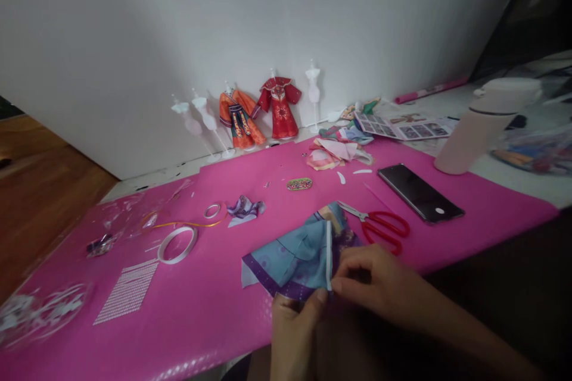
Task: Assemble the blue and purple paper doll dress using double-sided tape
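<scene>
A small blue doll garment [290, 256] with a purple patterned border lies at the front of the pink mat. Along its right edge runs a white strip of tape [329, 250]. My left hand [297, 315] pinches the garment's lower border between thumb and fingers. At the lower end of the tape, the thumb and forefinger of my right hand [364, 277] are pressed together on the strip. Red-handled scissors [379, 223] lie just beyond my right hand, their tips by the garment's tan and purple part.
Pink mat [214, 315] covers the table. A phone [420, 193] and pale bottle [487, 125] stand or lie right. Tape rolls [177, 245] and a bead sheet [127, 292] lie left. Dressed doll forms [281, 110] and bare ones [313, 92] line the wall; fabric pieces [339, 152] lie behind.
</scene>
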`<state>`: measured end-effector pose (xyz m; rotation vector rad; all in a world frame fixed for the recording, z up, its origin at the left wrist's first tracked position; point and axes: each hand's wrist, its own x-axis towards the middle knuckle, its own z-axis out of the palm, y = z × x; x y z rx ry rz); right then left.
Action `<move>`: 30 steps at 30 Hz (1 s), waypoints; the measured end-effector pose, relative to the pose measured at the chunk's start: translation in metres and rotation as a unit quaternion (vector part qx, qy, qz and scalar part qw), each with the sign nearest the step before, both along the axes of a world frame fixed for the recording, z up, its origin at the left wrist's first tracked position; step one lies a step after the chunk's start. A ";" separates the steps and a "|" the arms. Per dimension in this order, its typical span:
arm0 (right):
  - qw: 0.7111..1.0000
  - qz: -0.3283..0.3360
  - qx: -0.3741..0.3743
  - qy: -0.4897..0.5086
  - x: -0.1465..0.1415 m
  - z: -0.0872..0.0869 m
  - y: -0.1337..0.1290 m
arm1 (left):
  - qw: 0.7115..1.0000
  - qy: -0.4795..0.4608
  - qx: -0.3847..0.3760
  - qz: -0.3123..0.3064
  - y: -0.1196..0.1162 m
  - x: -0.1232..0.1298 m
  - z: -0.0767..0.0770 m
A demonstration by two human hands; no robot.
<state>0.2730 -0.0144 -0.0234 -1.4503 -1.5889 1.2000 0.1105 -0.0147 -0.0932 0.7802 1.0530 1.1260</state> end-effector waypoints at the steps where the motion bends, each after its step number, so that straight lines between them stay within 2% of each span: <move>1: 1.000 -0.001 -0.009 0.006 -0.001 -0.001 0.000 | 1.000 -0.001 -0.002 -0.002 0.000 0.000 0.000; 10: 0.999 -0.015 -0.034 0.019 -0.003 -0.006 0.001 | 1.000 -0.025 -0.004 -0.009 -0.004 0.004 0.007; 17: 0.998 -0.001 -0.056 0.039 -0.001 -0.007 0.002 | 0.999 -0.022 0.000 -0.028 -0.004 0.003 0.014; 30: 0.996 0.019 -0.072 0.052 0.002 -0.006 0.003 | 1.000 -0.015 -0.013 -0.018 -0.004 0.003 0.011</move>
